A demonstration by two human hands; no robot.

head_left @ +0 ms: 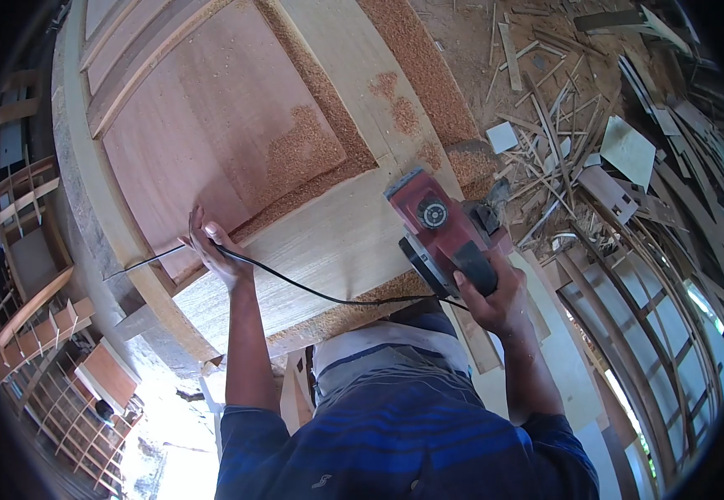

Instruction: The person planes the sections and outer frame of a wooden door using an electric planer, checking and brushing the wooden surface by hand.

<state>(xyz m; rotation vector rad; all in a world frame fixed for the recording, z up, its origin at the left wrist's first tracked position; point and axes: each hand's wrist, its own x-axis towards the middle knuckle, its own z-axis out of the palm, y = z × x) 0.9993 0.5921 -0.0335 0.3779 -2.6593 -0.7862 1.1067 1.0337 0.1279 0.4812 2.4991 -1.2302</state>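
Observation:
My right hand [502, 302] is wrapped round the rear handle of a red electric planer [439, 218] with a dial on its body. The planer rests at the right end of a pale wooden rail [312, 225]. A black power cord [312, 291] runs from beside the planer across to my left hand [222, 260], where it passes between thumb and fingers. That hand is raised above the lower left corner of a door-like wooden piece, near its reddish flat panel [204, 125]. Wood shavings [299, 146] lie along the panel's edges. The planer's sole is hidden.
Thick shavings [416, 50] cover the surface beyond the piece. Scrap strips and offcuts [558, 142] litter the ground at upper right. Curved wooden frames [629, 333] lean at the right. More slatted frames [29, 250] stand at the left.

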